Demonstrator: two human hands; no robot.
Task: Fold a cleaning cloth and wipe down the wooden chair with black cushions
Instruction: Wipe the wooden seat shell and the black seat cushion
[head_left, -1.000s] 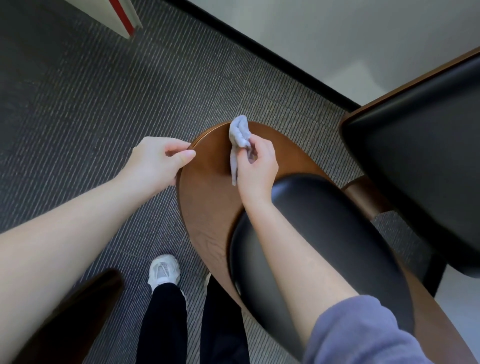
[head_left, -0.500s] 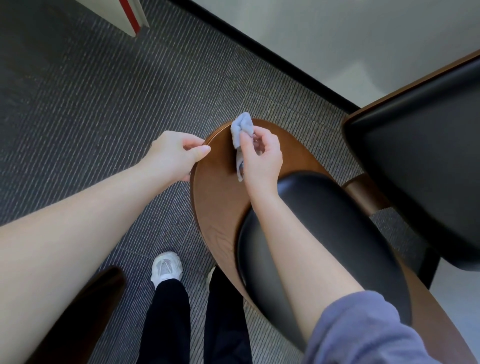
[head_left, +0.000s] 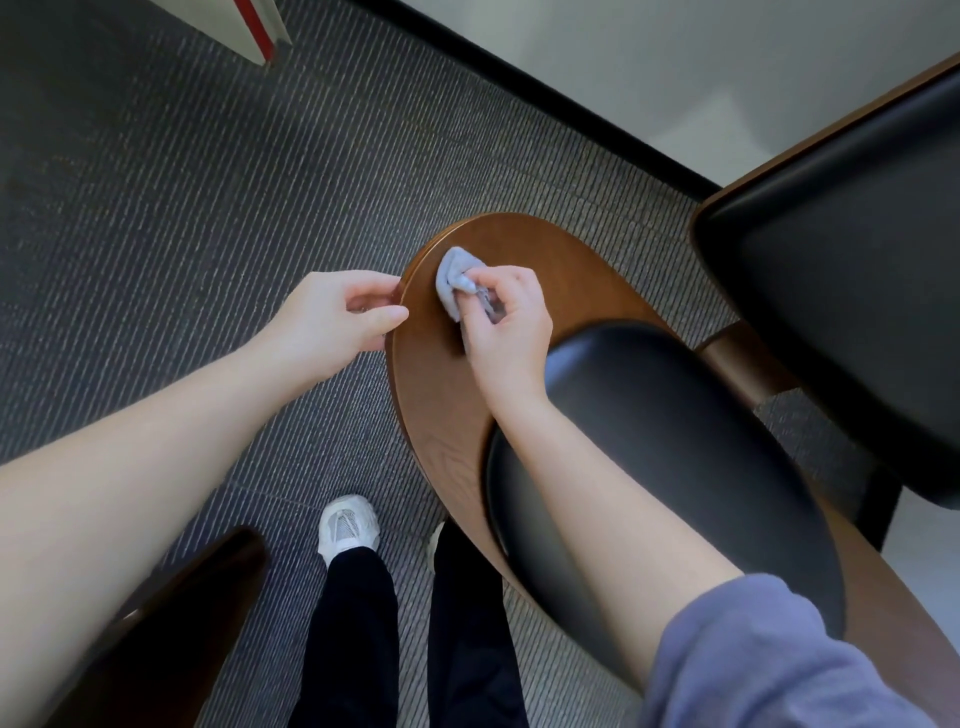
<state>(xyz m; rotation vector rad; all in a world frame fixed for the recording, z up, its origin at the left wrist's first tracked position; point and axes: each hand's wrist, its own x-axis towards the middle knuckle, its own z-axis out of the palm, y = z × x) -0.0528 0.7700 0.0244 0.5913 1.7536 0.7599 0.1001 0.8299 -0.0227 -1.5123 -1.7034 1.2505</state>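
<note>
The wooden chair's curved brown panel (head_left: 441, 395) slants from centre to bottom right, with an oval black cushion (head_left: 691, 447) set on it. My right hand (head_left: 506, 325) is shut on a small bunched grey-blue cleaning cloth (head_left: 454, 275) and presses it against the upper end of the wood. My left hand (head_left: 337, 317) pinches the panel's left edge between thumb and fingers. A second large black cushion with a wood rim (head_left: 857, 270) fills the right side.
Grey ribbed carpet (head_left: 182, 208) covers the floor. A white wall with a black baseboard (head_left: 545, 98) runs diagonally behind. My legs in black trousers and a white shoe (head_left: 348, 525) stand below. A dark wooden piece (head_left: 171, 623) lies bottom left. A white-and-red object (head_left: 254, 26) sits top left.
My right hand has brought the hanging cloth down and bunched it flat on the wood. My left hand has closed onto the panel's edge.
</note>
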